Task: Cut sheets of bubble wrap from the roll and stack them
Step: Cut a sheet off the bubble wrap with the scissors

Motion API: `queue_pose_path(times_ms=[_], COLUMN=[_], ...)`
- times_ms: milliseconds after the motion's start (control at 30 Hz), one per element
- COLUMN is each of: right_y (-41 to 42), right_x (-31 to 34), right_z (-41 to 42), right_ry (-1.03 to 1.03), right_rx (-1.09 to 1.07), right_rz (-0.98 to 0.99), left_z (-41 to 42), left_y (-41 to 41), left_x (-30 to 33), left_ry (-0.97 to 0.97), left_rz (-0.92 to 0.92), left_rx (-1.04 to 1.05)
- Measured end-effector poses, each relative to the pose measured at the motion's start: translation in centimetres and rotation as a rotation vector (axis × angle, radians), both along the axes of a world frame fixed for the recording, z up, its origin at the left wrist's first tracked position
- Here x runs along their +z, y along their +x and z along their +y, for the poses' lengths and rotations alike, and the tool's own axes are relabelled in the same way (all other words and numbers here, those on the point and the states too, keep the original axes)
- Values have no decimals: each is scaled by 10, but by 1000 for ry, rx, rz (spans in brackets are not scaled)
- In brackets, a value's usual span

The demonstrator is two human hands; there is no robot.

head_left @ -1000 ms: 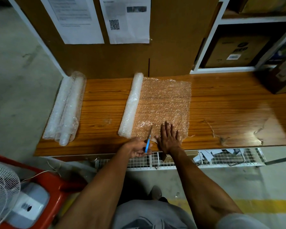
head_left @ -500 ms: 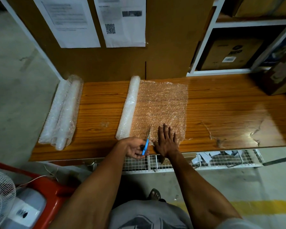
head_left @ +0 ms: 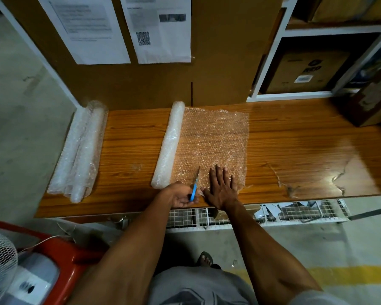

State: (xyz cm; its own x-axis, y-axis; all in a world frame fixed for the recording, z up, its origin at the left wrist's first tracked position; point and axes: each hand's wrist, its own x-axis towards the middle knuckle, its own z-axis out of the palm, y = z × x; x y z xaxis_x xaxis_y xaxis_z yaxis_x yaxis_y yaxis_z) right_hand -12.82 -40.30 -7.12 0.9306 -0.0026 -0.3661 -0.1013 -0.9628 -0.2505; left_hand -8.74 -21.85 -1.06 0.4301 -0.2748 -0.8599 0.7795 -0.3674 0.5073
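A bubble wrap roll lies on the wooden table, with a stretch of bubble wrap sheet unrolled flat to its right. My left hand grips a blue-handled cutter at the sheet's near edge, its blade pointing away from me into the wrap. My right hand presses flat on the sheet just right of the blade, fingers spread.
Several more bubble wrap rolls lie at the table's left end. A cardboard box stands at the far right. Shelving with boxes rises behind. A red fan base sits on the floor at lower left. A wire basket hangs under the table.
The blade has edged slightly farther into the sheet. Both hands stay in about the same place; the view has shifted a little.
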Motion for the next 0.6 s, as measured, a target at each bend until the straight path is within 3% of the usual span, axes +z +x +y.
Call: queue_pose_path(times_ms=[600], right_y=[0], right_x=[0], right_z=[-5], right_ry=[16], right_rx=[-5], right_rz=[-17], left_z=[-8], left_y=[20], left_x=[7], left_ry=[-26], left_rz=[96], left_rx=[-41])
